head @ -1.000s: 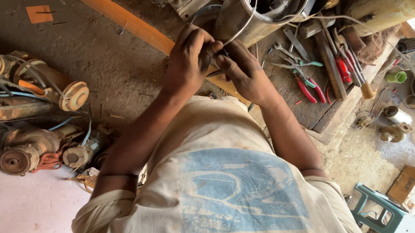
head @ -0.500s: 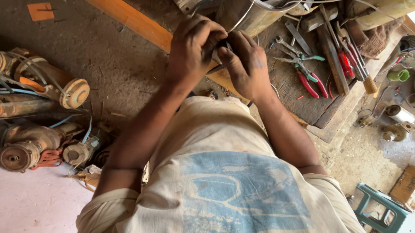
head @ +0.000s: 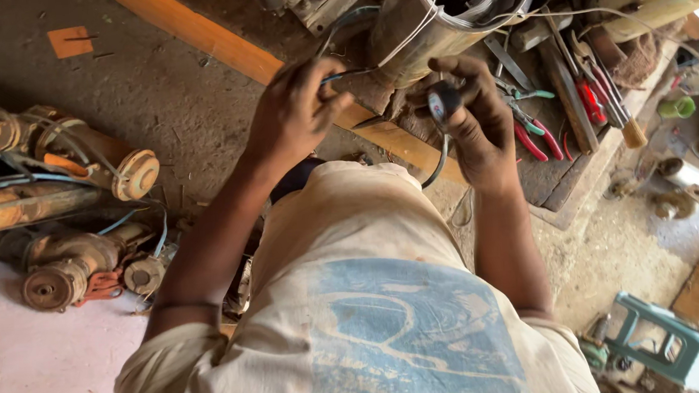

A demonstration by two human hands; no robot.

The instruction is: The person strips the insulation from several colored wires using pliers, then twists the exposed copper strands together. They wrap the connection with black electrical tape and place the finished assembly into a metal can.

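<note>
Everything here sits around the big metal motor cylinder (head: 443,14) lying on the wooden bench (head: 564,179), its open end showing dark windings. The left hand (head: 297,113) is just to the left of that cylinder's mouth, fingertips pressed together in a pinch on a thin blue wire (head: 348,75) that runs roughly level from the fingers toward the cylinder. The right hand (head: 472,120) hangs just below the cylinder, fingers curled around a small dark roll of tape (head: 442,102), with a dark cable (head: 440,160) dropping from it toward the person's lap. The two hands are near each other but apart, the gap between them lying under the cylinder's rim. The wire's long axis points from the left fingers across to the right, so the left hand is the one on it, and the tape is a short way off its free stretch. Red-handled pliers (head: 536,140) lie on the bench to the right of the cylinder, beside a red-handled screwdriver (head: 591,102). Rusty pump parts (head: 76,210) lie well off to its left.
</note>
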